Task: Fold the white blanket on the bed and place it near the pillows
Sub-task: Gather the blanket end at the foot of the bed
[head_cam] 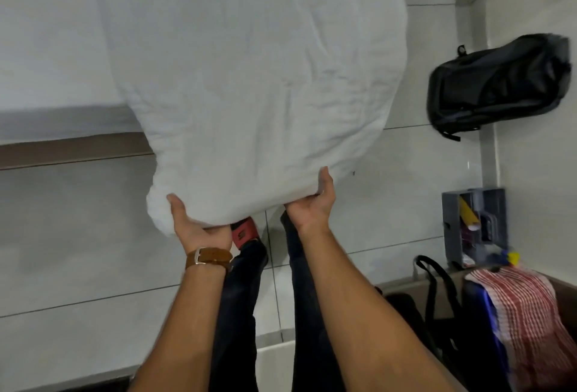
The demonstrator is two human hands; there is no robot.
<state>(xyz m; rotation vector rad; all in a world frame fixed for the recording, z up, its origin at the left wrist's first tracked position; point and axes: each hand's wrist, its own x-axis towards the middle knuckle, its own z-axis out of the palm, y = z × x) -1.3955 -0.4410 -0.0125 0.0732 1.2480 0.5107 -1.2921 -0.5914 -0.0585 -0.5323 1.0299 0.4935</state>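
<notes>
Floor tiles (390, 192) in pale grey run beside the bed (46, 48), with a black backpack (499, 85) against the wall, a grey organiser box (474, 226) and a red-striped cloth (524, 323) at your right. You hold the white blanket (249, 79), thick and creased, off the bed's edge, your left hand (199, 229) and right hand (312, 204) each curled around its near hem. Its far end runs out of view at the top, and your fingers under it are hidden.

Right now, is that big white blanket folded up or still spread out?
Spread out: the crumpled white blanket hangs wide, its edge gripped by left hand and right hand.
</notes>
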